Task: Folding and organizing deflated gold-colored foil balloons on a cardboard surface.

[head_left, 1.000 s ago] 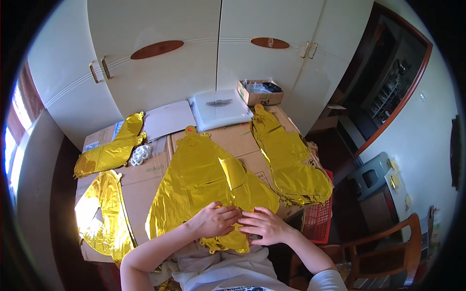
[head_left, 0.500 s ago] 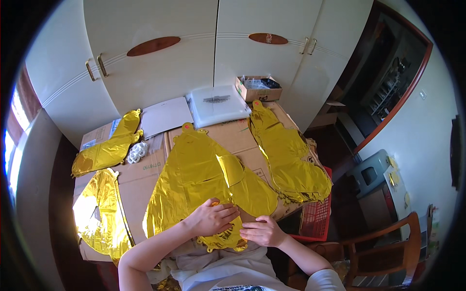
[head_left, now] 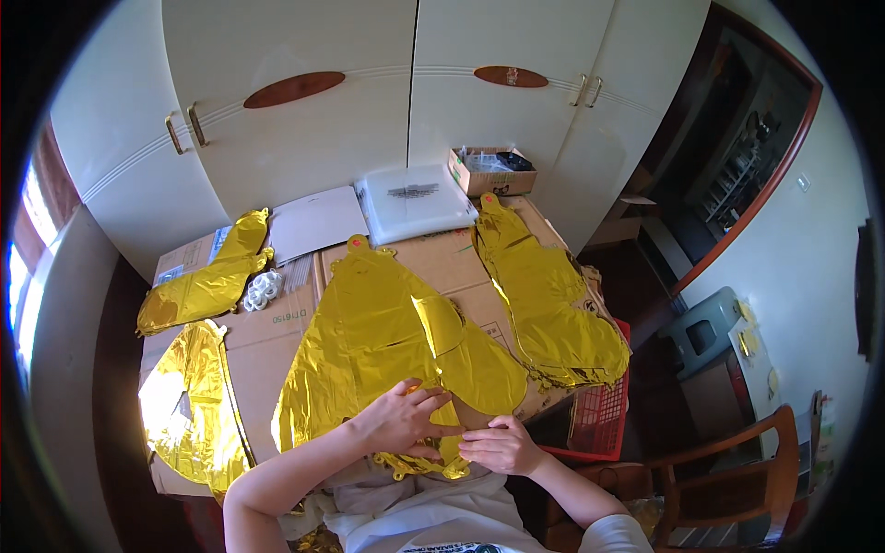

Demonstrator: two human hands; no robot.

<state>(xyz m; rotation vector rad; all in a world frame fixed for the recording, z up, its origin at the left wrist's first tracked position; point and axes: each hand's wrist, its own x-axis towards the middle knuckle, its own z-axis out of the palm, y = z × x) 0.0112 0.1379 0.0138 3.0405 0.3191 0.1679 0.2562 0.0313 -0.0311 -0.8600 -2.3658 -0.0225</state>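
Observation:
A large flat gold foil balloon (head_left: 364, 323) lies in the middle of the cardboard-covered table, its lower end folded near my body. My left hand (head_left: 406, 419) rests across the foil at the near edge, fingers spread. To its right, my right hand (head_left: 502, 447) has its fingers closed at the edge of the folded foil beside my left fingertips. The exact pinch point is too small to make out. Another flat gold foil balloon (head_left: 544, 309) lies to the right. A shiny one (head_left: 207, 369) is at the left, with further gold foil balloons (head_left: 198, 295) behind it.
A stack of clear plastic bags (head_left: 415, 203) and a small box (head_left: 493, 172) stand at the back, near the white cabinets (head_left: 295, 147). White rings (head_left: 263, 290) sit by the left balloons. A red basket (head_left: 599, 419) and wooden chair (head_left: 728, 461) are at the right.
My left fingers have spread and shifted slightly down over the folded foil. My right hand has moved slightly, its fingers drawing closer together at the foil's edge.

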